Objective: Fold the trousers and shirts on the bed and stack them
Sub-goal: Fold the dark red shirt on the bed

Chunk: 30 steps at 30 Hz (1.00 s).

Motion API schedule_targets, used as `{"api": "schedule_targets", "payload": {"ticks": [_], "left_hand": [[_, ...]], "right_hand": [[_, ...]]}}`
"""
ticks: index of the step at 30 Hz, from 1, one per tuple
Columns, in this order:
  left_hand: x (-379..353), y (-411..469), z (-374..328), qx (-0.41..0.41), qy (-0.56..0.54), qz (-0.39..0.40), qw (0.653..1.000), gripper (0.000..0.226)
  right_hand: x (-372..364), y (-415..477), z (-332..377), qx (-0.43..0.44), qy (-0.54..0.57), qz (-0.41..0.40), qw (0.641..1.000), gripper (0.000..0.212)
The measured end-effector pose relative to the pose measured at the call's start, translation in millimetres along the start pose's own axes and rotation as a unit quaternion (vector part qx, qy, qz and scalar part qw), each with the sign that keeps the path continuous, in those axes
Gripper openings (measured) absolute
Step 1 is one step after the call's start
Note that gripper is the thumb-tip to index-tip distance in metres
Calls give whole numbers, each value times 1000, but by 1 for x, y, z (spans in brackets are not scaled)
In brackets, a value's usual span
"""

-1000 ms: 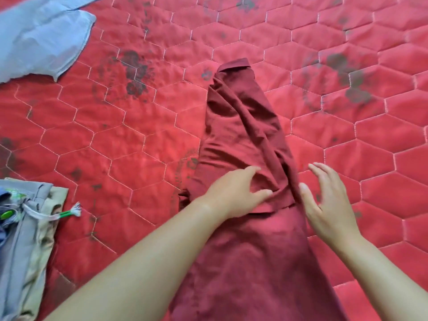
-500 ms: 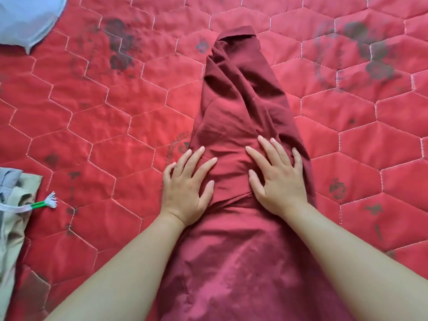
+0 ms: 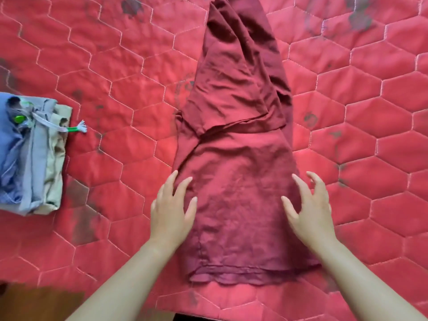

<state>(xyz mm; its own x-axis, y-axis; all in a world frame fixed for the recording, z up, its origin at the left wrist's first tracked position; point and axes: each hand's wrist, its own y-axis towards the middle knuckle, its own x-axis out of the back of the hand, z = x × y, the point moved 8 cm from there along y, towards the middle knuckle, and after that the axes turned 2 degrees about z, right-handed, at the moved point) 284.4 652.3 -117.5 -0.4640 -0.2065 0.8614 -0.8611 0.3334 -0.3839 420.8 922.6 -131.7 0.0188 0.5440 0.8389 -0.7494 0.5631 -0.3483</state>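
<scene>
here, a dark red garment is laid lengthwise on the red quilted bed cover, its long axis running away from the person, the hem nearest and the narrow end pointing to the far edge of view. the left hand is rested on its left edge, fingers straight and apart; the right hand is held at its right edge, fingers spread, slightly bent, nothing gripped. a folded stack is seen well apart at the left.

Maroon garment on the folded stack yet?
No: the maroon garment lies stretched out on the red quilt, clearly apart from the folded stack at the left edge.
</scene>
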Motion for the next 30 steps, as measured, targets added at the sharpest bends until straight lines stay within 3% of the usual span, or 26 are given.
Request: {"api": "schedule_targets", "payload": {"ticks": [5, 9, 13, 16, 18, 21, 27, 30], "left_hand": [[-43, -57, 29, 151, -68, 9, 986, 77], [-59, -57, 7, 120, -82, -6, 989, 89], [-73, -58, -21, 51, -22, 38, 998, 83], [-70, -58, -28, 28, -122, 64, 990, 76], [-47, -54, -33, 27, -216, 37, 975, 73], [8, -28, -47, -7, -263, -28, 964, 70], [131, 108, -99, -103, -198, -94, 970, 28], [161, 187, -107, -75, -155, -103, 980, 42]], "right_hand": [[-21, -42, -36, -91, -20, -3, 996, 72], [-34, -47, -25, -60, 2, -2, 998, 75], [-42, -56, -14, -50, 36, 36, 998, 78], [-25, -61, -10, -54, 109, 24, 992, 73], [-2, -60, -4, -45, 134, -4, 990, 69], [40, -43, 20, -17, 153, -52, 987, 63], [128, 85, 111, 108, 133, -139, 975, 16], [152, 174, 137, 98, 113, -159, 976, 28]]}}
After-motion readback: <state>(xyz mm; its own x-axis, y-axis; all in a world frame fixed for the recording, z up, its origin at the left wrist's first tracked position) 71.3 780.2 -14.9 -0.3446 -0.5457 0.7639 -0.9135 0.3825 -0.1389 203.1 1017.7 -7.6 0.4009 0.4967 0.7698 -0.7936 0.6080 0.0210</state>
